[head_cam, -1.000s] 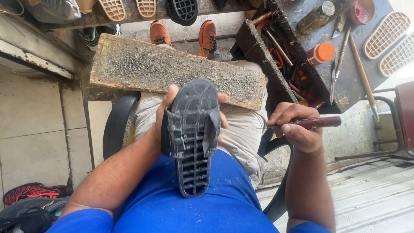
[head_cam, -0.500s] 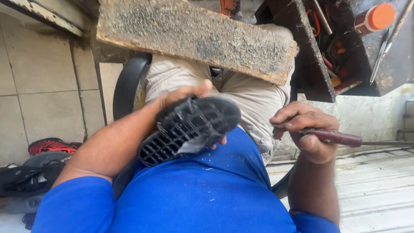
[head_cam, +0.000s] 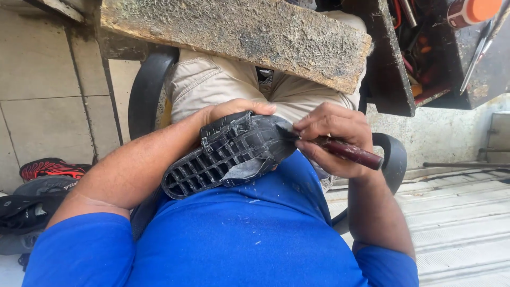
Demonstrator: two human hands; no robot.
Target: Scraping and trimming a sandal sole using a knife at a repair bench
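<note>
A black shoe sole (head_cam: 226, 154) with a ribbed grid lies tilted against my blue shirt, heel end toward my left arm. My left hand (head_cam: 234, 110) grips its upper edge from behind, fingers curled over the top. My right hand (head_cam: 330, 137) holds a tool with a dark red-brown handle (head_cam: 350, 153). The tool's tip touches the right end of the sole. A loose flap of the sole hangs at its lower edge.
A worn, rough wooden board (head_cam: 239, 37) rests across my knees. A dark tool box (head_cam: 425, 53) with an orange-capped can (head_cam: 470, 11) stands at the right. Black shoes (head_cam: 40, 183) lie on the tiled floor at the left. I sit in a black chair (head_cam: 146, 90).
The sole has been turned from upright to lying sideways against my body. My right hand has moved left, bringing the tool's tip onto the sole's end.
</note>
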